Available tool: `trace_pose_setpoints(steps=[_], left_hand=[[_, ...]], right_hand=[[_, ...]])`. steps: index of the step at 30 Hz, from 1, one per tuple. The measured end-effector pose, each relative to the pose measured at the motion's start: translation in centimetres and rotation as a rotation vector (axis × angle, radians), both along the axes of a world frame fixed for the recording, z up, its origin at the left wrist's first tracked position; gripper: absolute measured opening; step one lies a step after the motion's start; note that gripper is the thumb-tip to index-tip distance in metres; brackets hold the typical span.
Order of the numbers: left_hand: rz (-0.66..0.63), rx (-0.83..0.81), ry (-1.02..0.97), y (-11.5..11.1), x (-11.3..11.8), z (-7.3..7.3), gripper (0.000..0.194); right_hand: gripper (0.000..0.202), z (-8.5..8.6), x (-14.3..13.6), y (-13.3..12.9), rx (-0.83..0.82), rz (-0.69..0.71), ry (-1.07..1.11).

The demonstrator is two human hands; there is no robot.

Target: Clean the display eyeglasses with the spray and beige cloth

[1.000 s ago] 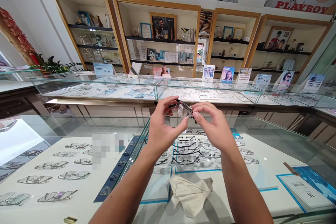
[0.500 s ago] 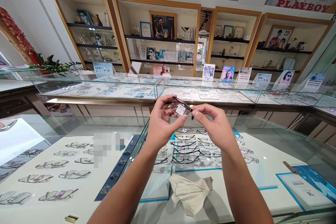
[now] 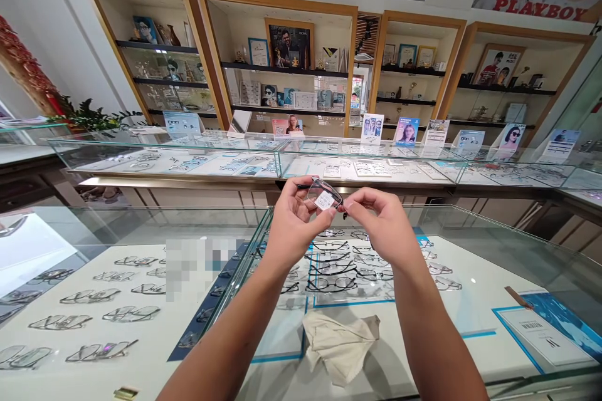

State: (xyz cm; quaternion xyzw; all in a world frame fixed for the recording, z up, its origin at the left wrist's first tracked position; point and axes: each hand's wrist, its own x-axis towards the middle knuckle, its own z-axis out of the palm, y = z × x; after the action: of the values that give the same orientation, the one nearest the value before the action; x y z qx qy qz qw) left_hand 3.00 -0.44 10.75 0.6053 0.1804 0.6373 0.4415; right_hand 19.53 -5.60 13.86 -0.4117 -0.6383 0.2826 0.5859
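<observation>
Both my hands hold up a pair of eyeglasses (image 3: 324, 193) with a thin dark frame and a white printed sticker on one lens. My left hand (image 3: 294, 219) grips the frame around the stickered lens, its thumb at the lower rim. With thumb and fingertips pinched, my right hand (image 3: 379, 216) holds the other end, near the dark temple arm; that part is mostly hidden behind the fingers. Beneath my hands a crumpled beige cloth (image 3: 339, 344) lies on the glass counter. Rows of eyeglasses (image 3: 332, 284) sit under the glass behind it.
More eyeglasses (image 3: 132, 313) lie in the left part of the display case. A printed card (image 3: 540, 332) rests at the right. Across an aisle stands another glass counter (image 3: 226, 163) with upright advertising cards (image 3: 371, 130), in front of wooden wall shelves (image 3: 289, 69).
The eyeglasses have tilted slightly, so the stickered lens faces me more and sits a little lower. My right hand has shifted slightly. The cloth stays where it was.
</observation>
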Motion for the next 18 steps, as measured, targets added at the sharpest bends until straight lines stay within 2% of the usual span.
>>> trace_pose_setpoints(steps=[3, 5, 8, 10, 12, 18], left_hand=[[0.010, -0.013, -0.007, -0.1, 0.1, 0.0, 0.061], [0.121, -0.016, -0.030, -0.2, 0.2, -0.1, 0.062], [0.296, -0.048, 0.011, -0.8, 0.5, -0.1, 0.036], [0.254, -0.103, 0.101, -1.1, 0.8, -0.2, 0.025], [0.151, -0.167, 0.141, -1.3, 1.2, -0.3, 0.028], [-0.016, -0.328, -0.036, -0.9, 2.0, -0.4, 0.029]], right_hand=[[0.016, -0.3, 0.1, 0.3, 0.027, -0.007, 0.003], [0.014, -0.6, 0.1, 0.6, 0.084, -0.063, 0.001], [0.011, -1.0, -0.1, 1.0, 0.253, -0.222, -0.051], [0.012, -1.2, -0.4, 1.2, 0.367, -0.323, -0.139], [0.013, -1.4, -0.8, 1.3, 0.438, -0.401, -0.252], [0.012, -2.0, -1.6, 1.6, 0.526, -0.505, -0.482]])
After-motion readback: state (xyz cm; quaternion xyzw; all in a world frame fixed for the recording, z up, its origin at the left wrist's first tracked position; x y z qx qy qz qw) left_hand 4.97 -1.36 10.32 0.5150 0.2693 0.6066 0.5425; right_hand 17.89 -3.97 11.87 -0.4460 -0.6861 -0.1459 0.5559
